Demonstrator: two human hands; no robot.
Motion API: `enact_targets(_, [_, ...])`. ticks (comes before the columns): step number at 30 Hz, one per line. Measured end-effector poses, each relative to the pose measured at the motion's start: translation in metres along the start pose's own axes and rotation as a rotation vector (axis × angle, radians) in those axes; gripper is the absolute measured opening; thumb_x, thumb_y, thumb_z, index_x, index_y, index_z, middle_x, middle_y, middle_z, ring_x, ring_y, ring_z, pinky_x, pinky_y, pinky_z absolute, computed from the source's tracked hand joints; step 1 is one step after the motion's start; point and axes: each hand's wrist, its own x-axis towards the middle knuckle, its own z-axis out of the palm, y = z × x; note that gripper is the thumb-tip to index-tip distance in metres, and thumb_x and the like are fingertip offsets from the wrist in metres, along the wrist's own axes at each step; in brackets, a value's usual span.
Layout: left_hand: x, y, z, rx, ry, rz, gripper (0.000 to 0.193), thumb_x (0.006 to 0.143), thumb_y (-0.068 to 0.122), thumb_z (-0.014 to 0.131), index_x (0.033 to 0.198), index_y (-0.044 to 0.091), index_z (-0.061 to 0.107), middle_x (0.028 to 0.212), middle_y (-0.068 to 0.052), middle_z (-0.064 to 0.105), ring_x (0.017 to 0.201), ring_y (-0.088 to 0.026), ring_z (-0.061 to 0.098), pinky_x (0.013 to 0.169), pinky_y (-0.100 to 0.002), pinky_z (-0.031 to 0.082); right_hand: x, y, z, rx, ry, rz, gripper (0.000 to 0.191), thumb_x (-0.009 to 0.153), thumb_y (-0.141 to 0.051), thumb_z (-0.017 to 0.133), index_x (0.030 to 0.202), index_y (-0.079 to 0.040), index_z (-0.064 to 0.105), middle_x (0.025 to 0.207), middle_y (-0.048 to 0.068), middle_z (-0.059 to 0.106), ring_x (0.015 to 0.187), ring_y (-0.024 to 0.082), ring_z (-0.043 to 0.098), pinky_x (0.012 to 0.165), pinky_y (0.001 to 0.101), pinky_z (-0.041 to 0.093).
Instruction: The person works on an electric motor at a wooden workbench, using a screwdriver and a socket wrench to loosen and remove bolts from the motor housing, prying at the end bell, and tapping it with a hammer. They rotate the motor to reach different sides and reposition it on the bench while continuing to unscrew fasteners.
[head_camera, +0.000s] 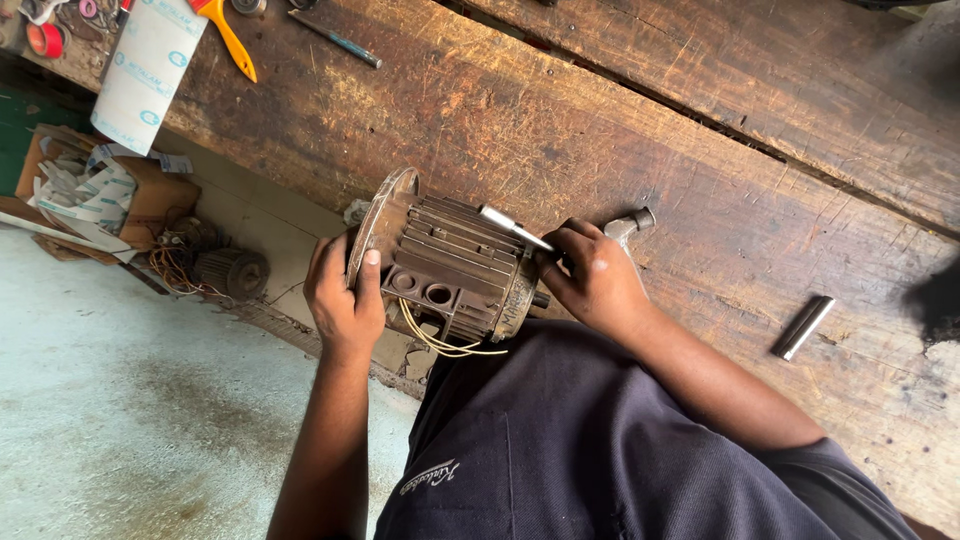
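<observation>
A grimy finned electric motor housing (445, 265) lies on its side at the edge of a worn wooden workbench (600, 130). Yellow wires (440, 345) hang out under it. My left hand (343, 300) grips its round end plate, thumb pressed on the rim. My right hand (595, 275) is at the other end of the motor, holding a thin silver rod-like tool (512, 228) that lies across the top fins. A grey hammer head (630, 222) shows just beyond my right hand; I cannot tell whether the hand touches it.
A short metal cylinder (803, 326) lies on the bench to the right. At the far left are a white paper roll (145, 65), an orange-handled tool (230, 38), a thin screwdriver (338, 40) and red tape (44, 40). Another motor (232, 272) and cardboard boxes (110, 195) sit on the floor.
</observation>
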Motion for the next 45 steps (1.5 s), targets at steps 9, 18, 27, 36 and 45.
enact_targets(9, [-0.001, 0.002, -0.001, 0.006, -0.003, -0.002, 0.028, 0.106, 0.02, 0.061, 0.121, -0.003, 0.067, 0.099, -0.014, 0.066, 0.091, -0.027, 0.067, 0.078, -0.039, 0.052, 0.002, 0.0, 0.001, -0.043, -0.01, 0.008, 0.017, 0.089, -0.016, 0.075, 0.099, -0.002, 0.072, 0.093, 0.014, 0.068, 0.086, 0.033, 0.069, 0.071, 0.0427, 0.056])
enact_targets(18, [-0.003, -0.001, 0.0, 0.003, -0.002, 0.001, 0.029, 0.107, 0.022, 0.06, 0.122, -0.003, 0.066, 0.101, -0.013, 0.066, 0.094, -0.028, 0.068, 0.081, -0.04, 0.053, 0.006, -0.005, -0.003, 0.01, -0.009, 0.045, 0.026, 0.086, -0.018, 0.077, 0.102, 0.001, 0.07, 0.095, 0.015, 0.067, 0.085, 0.032, 0.069, 0.07, 0.0416, 0.056])
enact_targets(27, [-0.005, -0.008, 0.0, 0.033, -0.014, -0.035, 0.027, 0.105, 0.02, 0.062, 0.119, -0.003, 0.067, 0.095, -0.013, 0.064, 0.087, -0.026, 0.066, 0.073, -0.039, 0.051, 0.006, -0.004, -0.004, -0.021, -0.023, 0.047, 0.024, 0.084, -0.016, 0.077, 0.097, 0.002, 0.069, 0.095, 0.017, 0.068, 0.087, 0.034, 0.068, 0.072, 0.0432, 0.055])
enact_targets(36, [-0.003, -0.004, 0.0, 0.015, -0.009, -0.02, 0.027, 0.106, 0.02, 0.061, 0.119, -0.002, 0.067, 0.096, -0.012, 0.065, 0.088, -0.025, 0.067, 0.075, -0.038, 0.052, 0.004, -0.002, -0.003, 0.008, -0.021, 0.048, 0.023, 0.085, -0.015, 0.076, 0.1, 0.002, 0.07, 0.094, 0.017, 0.068, 0.086, 0.032, 0.069, 0.072, 0.042, 0.056])
enact_targets(45, [0.0, -0.001, -0.001, -0.003, -0.002, -0.023, 0.028, 0.105, 0.02, 0.061, 0.12, -0.003, 0.067, 0.096, -0.013, 0.065, 0.087, -0.026, 0.067, 0.074, -0.039, 0.052, -0.002, 0.008, -0.011, 0.028, -0.117, 0.075, 0.015, 0.087, -0.014, 0.074, 0.096, -0.002, 0.07, 0.087, 0.015, 0.07, 0.078, 0.03, 0.069, 0.069, 0.0406, 0.055])
